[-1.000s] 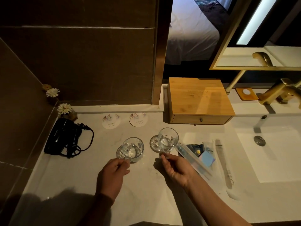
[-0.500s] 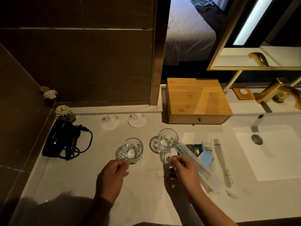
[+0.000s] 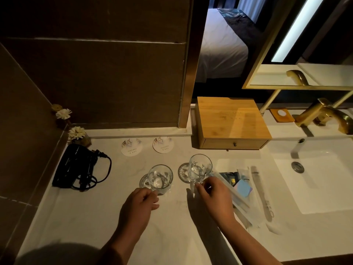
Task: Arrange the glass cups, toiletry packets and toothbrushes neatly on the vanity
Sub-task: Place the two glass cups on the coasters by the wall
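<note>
Head view, single wide-angle camera: looking forward and steeply down from above the vanity, standing close over its near edge. Both forearms are entering from the bottom of the frame. Beyond the fingertips of the left hand the wall is rising; right of the right hand the sink is running off-frame. Lines are bowing toward the edges. No second view is sharing the scene.

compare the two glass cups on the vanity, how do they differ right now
The left glass cup sits nearer the counter's front edge; the right glass cup sits farther back, close to the toiletry packets. The left hand touches the left cup's base; the right hand pinches the right cup's. Both are clear, upright and empty.
</note>
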Available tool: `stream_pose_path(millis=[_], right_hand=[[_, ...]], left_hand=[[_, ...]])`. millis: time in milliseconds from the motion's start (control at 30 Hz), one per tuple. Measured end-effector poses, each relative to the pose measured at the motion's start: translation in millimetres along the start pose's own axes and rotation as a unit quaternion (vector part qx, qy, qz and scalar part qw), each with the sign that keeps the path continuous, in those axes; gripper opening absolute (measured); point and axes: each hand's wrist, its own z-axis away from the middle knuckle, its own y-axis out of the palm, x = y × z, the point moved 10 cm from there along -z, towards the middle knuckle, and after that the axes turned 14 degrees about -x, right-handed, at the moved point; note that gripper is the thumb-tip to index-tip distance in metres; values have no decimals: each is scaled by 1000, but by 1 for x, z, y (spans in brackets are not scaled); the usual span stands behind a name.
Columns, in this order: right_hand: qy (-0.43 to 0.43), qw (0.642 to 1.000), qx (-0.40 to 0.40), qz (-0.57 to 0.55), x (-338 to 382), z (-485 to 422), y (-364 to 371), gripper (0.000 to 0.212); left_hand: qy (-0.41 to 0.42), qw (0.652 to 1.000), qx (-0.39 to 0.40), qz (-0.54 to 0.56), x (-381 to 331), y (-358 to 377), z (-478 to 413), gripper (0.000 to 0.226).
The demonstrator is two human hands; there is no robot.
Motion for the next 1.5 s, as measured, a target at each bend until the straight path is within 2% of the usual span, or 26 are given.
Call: stream_pose_path(millis=[167,333,467,600,1033,1500], right_hand=[[27,999,15,-21,-1,-4,8,15],[11,999,5,-37,6,-5,4,12],[52,995,45,-71,20,-8,19,8],[52,992,50,-108,44,-22,32,10],[59,988,59,-126,91,-68,68,11],[75,986,61,-138,82,-79,76,17]], left_hand=[[-13,1000,-7,5,-3,-9,-1,23],[-10,998,-49,42,-11,-34,-10,19],[-21,990,-73,116,-30,-53,-26,17],[-22,985,-65,158,-45,-61,-55,18],[-39,972,-91,211,-65,-53,-146,24],[-40,965,-135,220,-52,-46,-154,22]])
